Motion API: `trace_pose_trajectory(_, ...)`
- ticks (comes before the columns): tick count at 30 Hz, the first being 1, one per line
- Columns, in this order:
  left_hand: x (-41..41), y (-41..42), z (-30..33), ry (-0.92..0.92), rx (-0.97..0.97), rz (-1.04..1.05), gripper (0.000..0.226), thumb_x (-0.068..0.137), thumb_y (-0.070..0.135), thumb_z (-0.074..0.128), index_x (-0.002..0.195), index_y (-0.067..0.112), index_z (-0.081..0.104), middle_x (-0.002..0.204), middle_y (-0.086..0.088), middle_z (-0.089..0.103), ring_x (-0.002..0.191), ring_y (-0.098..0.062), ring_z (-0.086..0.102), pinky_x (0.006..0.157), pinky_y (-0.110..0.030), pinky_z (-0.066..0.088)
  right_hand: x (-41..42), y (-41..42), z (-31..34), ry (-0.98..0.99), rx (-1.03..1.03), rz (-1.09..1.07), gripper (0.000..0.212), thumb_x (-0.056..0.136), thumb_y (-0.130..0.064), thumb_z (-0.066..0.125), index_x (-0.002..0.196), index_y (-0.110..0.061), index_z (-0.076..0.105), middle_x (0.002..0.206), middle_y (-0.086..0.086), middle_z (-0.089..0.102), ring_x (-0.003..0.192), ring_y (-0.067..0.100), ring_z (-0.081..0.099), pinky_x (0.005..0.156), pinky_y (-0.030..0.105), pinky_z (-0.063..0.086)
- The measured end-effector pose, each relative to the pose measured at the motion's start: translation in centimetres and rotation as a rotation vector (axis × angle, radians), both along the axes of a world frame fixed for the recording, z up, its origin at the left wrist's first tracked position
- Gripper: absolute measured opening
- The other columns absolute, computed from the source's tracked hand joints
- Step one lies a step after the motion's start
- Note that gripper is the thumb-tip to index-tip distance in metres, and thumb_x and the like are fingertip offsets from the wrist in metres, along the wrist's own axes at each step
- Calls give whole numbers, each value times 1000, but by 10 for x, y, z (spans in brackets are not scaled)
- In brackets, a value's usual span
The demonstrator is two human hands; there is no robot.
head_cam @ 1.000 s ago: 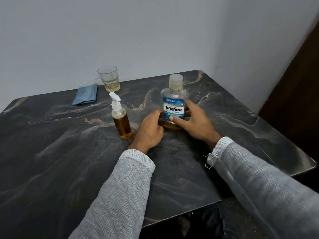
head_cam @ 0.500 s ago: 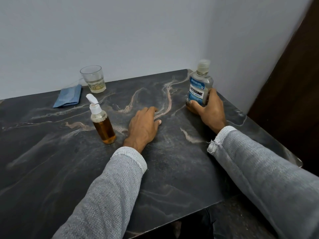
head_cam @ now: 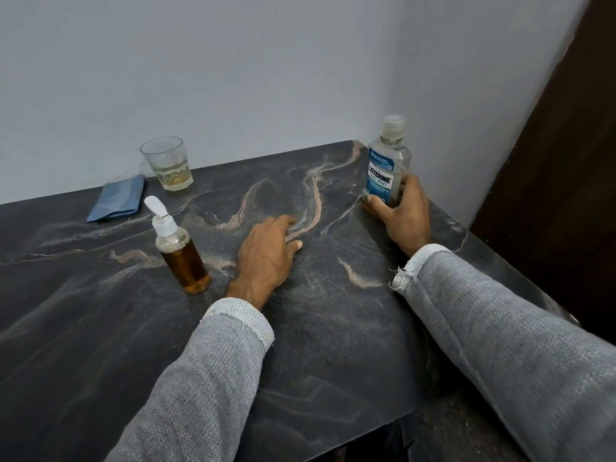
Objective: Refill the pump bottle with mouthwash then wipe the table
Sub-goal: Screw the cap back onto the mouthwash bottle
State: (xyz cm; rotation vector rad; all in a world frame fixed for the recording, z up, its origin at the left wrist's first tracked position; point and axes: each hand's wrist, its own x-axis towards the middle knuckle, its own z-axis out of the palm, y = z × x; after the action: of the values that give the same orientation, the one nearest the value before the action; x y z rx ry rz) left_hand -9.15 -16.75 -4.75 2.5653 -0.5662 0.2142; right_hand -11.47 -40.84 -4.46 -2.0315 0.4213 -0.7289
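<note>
You've slid the mouthwash bottle off right, right hand gripping it. Left hand lies flat, pump bottle just left. Looks refilled, I think; cloth next.

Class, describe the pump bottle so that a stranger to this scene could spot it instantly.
Start at the dark marbled table. Just left of the left hand resting flat on it stands a small clear plastic pump bottle. Its white pump top and amber liquid set it apart from the drinking glass and folded blue cloth behind it.
</note>
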Motion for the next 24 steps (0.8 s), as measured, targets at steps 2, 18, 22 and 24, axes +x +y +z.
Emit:
trace_pose_trajectory(2,0,-1,0,-2,1,3,45,92,31,63,134,19,50,127,-5,58,119,-24,52,99,-44,45,0,-1,0,-1,6,-4,60,80,-33,76,127,-14,45,131,4,55,116,17,55,98,36,51)
trace_pose_trajectory(18,-55,37,13,-174,-267,63,12,91,24,62,102,22,68,91,8,69,81,-9,63,73,-38,57,-46,35,-4,-41,-98,-129,48,80,-49,70,106,-20,40,109,2,47,97,17,52,86,38,53)
trace_pose_trajectory(22,-69,57,16,-221,-355,114,9,91,24,63,97,22,69,88,8,69,78,-10,64,70,-39,57,-52,75,-3,-59,-154,14,37,84,-46,67,99,-21,43,99,-1,49,87,14,51,78,32,50)
trace_pose_trajectory(24,-75,67,18,-227,-420,139,9,91,24,64,97,22,69,88,8,69,79,-9,64,70,-38,58,-51,97,0,-56,-153,123,34,85,-44,67,99,-22,45,94,-2,51,83,12,51,73,26,47)
